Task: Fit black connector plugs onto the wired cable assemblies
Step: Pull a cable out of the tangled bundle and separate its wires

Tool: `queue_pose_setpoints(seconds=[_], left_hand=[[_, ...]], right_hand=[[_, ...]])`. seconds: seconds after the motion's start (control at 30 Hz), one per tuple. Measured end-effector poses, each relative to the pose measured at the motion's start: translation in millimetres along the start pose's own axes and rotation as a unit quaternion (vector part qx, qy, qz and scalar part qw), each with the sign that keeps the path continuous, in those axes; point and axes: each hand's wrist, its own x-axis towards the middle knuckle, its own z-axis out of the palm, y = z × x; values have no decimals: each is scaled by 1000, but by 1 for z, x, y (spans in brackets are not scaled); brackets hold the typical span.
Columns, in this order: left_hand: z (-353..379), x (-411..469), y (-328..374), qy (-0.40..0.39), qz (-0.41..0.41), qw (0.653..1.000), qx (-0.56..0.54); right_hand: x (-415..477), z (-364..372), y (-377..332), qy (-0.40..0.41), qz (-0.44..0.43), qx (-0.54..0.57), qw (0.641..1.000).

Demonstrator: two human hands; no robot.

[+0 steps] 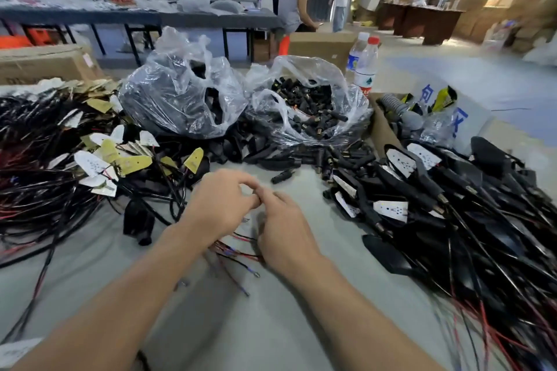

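We've got both hands meeting mid-table. Left hand (220,205) is curled, thumb & forefinger pinched tip-to-tip right against the right hand (286,229), also curled. Red/black wires (238,253) fan out from under both palms toward the near edge, and both hands grip that bundle. The bit at the fingertips is too blurred to name. One loose plug (281,177) lies just beyond the fingers, not touching. Farther back is the plug bag (304,105), mouth open, with more spilled in front of it. Writing: blue Chinese chars on the box flap (473,111) far right, "向" legible. Bottles (366,69) have red-white labels, txt unreadable.
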Motion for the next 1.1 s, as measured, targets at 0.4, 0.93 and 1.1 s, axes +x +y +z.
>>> queue_pose_setpoints(seconds=[0.4,0.93,1.1], left_hand=[[-9,9,-82,223,-81,969,72],[-18,11,-69,283,-36,958,-27],[-17,12,-13,267,36,943,-192]], right_hand=[[54,39,-13,-105,-7,128,986],[60,32,-8,-25,104,264,958],[58,32,-17,-83,73,410,905]])
